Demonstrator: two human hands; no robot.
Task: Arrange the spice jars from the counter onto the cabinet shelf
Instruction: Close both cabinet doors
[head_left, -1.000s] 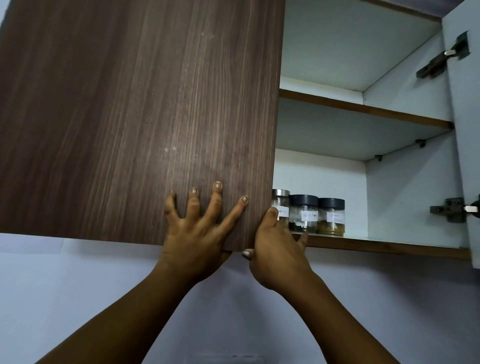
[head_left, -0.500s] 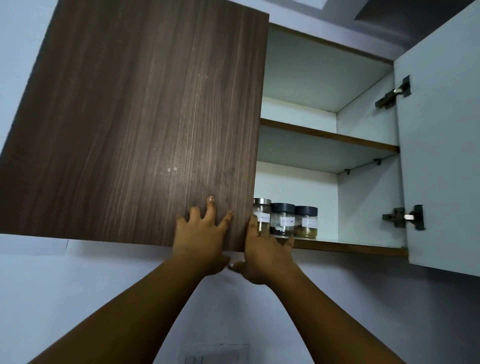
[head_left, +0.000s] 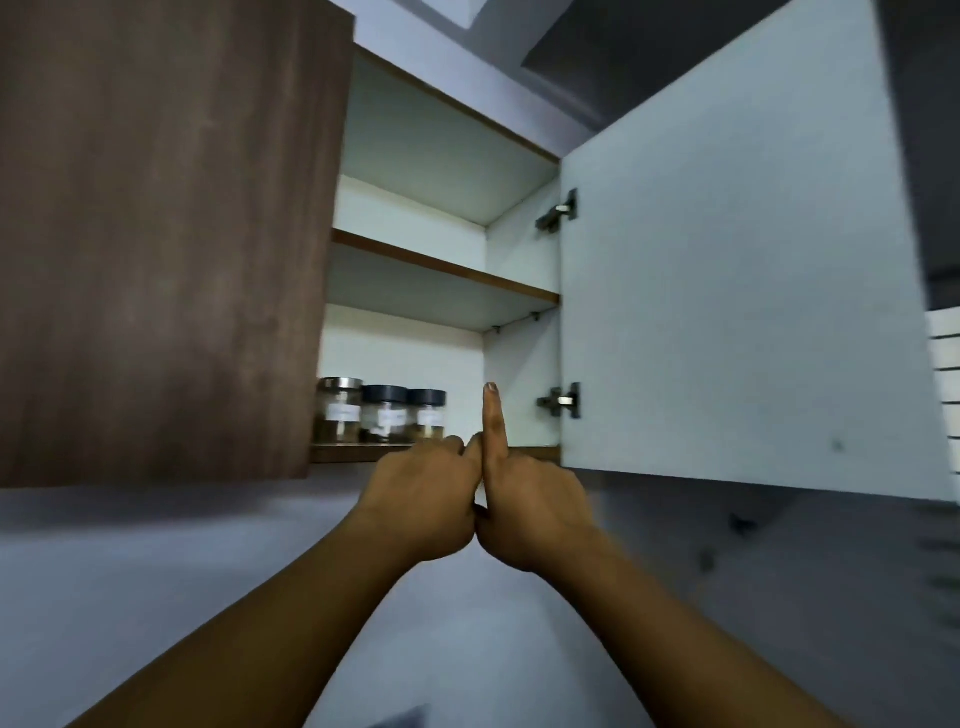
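Three glass spice jars stand in a row at the left of the lower cabinet shelf (head_left: 540, 453): one with a silver lid (head_left: 337, 413) and two with dark lids (head_left: 383, 415) (head_left: 428, 418). All carry white labels. My left hand (head_left: 426, 499) is raised just below and in front of the shelf edge, fingers curled, holding nothing. My right hand (head_left: 530, 509) presses against it from the right, with one finger pointing straight up and the others curled. Neither hand touches a jar.
The brown left door (head_left: 156, 234) hangs nearly closed and hides the shelf's left part. The white right door (head_left: 727, 286) stands wide open on two metal hinges (head_left: 561, 402). An upper shelf (head_left: 441, 267) holds nothing visible. A pale wall lies below the cabinet.
Both hands came off the brown door's lower corner and moved right, meeting in front of the shelf edge. The spread fingers have curled. The view has swung to the right.
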